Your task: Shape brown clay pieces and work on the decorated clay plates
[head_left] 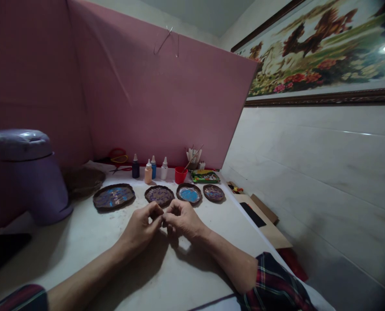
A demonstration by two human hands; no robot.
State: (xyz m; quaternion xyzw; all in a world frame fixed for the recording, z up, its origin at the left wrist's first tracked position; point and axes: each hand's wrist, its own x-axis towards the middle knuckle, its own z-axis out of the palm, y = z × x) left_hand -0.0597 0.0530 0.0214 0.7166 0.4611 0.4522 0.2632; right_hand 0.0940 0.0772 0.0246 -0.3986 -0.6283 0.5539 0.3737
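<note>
Over the white tabletop (pixel 192 285), my left hand (pixel 143 224) and my right hand (pixel 184 220) meet fingertip to fingertip. Both are closed in a pinch around a small dark bit, mostly hidden by the fingers, so its kind cannot be made out. Just beyond them lie dark brown clay-like dishes: one with purple dabs (pixel 159 196), one with a blue centre (pixel 189 195), and a smaller one (pixel 213 193) to the right. A larger brown dish (pixel 114 196) with blue and purple streaks is at the left.
Several paint bottles (pixel 148 172) stand at the back, beside a red cup (pixel 180 175) with a brush in it. Scissors (pixel 121 169) and a green box (pixel 205 176) lie there too. A purple bin (pixel 40 181) stands left. Cardboard (pixel 266 220) is beyond the right edge.
</note>
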